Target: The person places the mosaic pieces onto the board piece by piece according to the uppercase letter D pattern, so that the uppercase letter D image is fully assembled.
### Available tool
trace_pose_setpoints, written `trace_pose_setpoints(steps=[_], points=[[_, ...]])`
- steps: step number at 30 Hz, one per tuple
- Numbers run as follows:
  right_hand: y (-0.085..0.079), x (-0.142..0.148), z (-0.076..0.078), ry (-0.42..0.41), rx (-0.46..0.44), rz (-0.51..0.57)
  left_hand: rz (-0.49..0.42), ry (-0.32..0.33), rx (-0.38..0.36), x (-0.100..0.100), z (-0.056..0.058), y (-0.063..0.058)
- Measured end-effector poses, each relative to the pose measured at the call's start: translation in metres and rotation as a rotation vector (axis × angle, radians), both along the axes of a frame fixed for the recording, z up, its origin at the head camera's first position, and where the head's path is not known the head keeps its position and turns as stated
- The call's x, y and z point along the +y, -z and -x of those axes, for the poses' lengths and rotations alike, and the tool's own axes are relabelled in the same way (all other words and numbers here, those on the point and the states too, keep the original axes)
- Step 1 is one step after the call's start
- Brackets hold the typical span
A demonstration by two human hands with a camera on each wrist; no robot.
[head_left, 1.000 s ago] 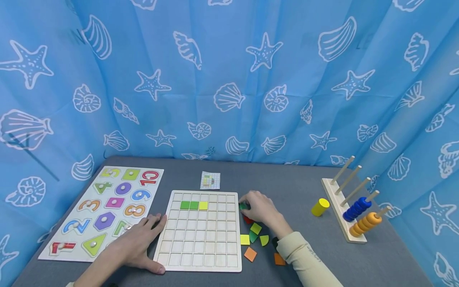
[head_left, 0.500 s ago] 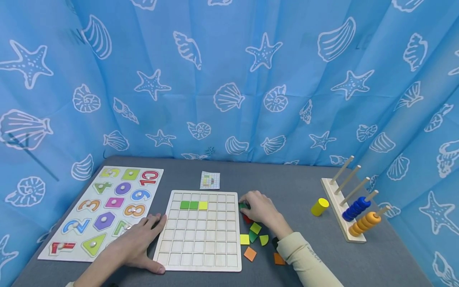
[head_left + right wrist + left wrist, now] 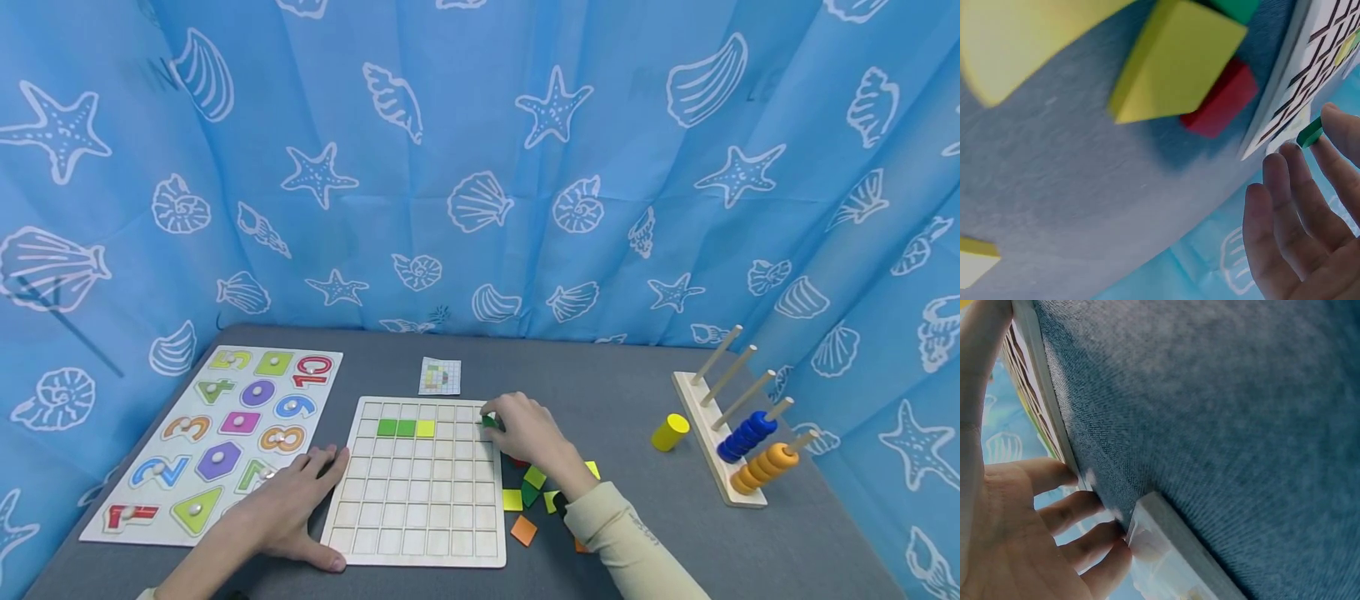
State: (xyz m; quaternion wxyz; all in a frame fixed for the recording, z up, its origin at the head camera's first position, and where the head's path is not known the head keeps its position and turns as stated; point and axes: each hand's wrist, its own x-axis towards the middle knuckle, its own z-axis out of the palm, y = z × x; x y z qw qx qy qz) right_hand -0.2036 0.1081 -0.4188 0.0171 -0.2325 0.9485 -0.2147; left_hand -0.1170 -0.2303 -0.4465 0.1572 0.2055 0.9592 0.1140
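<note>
Shifted leftward since the earlier frame, a small dark green tile (image 3: 489, 422), thick-edged and partly hidden, is pinched by thumb and fingers of the right hand (image 3: 527, 429) at the upper right corner of the grid board (image 3: 412, 500). The board's left edge is touched by the left hand (image 3: 288, 504), fingers loosely spread. Loose tiles (image 3: 536, 477) are scattered near its right edge; open grey tabletop (image 3: 607, 400) is seen farther right.

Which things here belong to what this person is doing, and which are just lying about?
In use, it seems:
grid board
green piece pinched by the right fingers
loose coloured pieces beside the board
printed card showing a coloured grid pattern

Apparently just lying about:
number puzzle
bead stand
yellow cylinder
</note>
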Motion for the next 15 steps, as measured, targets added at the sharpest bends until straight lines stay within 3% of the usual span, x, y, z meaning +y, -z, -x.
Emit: trace_pose_setpoints(steps=[15], points=[[-0.001,-0.032,-0.005,-0.076,-0.008,-0.010,-0.021,0.009,0.016,0.000,-0.002,-0.001]])
